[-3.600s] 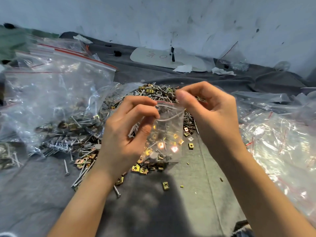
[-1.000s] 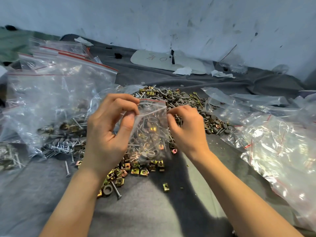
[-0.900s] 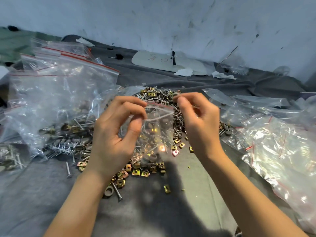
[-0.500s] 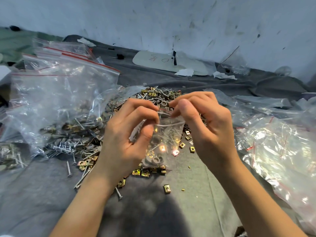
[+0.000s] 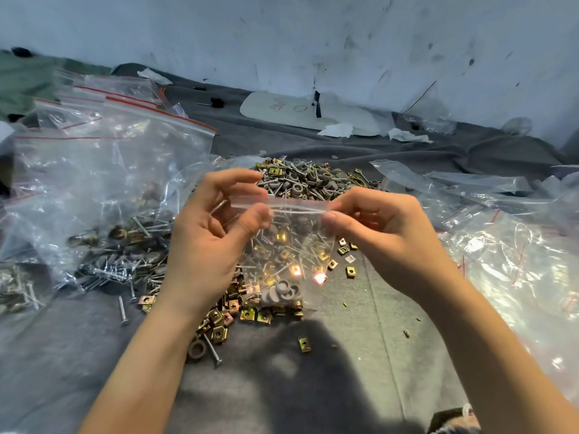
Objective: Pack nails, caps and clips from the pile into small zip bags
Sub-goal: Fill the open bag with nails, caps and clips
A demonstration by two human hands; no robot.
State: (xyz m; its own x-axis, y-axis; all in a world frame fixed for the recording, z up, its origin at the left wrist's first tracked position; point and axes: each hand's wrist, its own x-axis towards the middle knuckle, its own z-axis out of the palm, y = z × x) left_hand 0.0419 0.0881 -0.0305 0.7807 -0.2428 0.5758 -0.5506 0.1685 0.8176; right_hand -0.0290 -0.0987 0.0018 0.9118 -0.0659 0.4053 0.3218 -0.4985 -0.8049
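Clear zip bag (image 5: 291,255): we hold it over the pile (image 5: 313,180).
Left hand (image 5: 203,245): fingers pinch the seal's left end.
Right hand (image 5: 382,233): fingers pinch its right end.

The right hand (image 5: 382,233) has slid away from the left hand (image 5: 203,245), stretching the small zip bag (image 5: 288,252) taut.

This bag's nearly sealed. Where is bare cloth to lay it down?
Bare cloth lies near-left, below the left bags, and in a strip between pile and white board. Near centre, only stray clips dot it. Crowded: pile and right bags.
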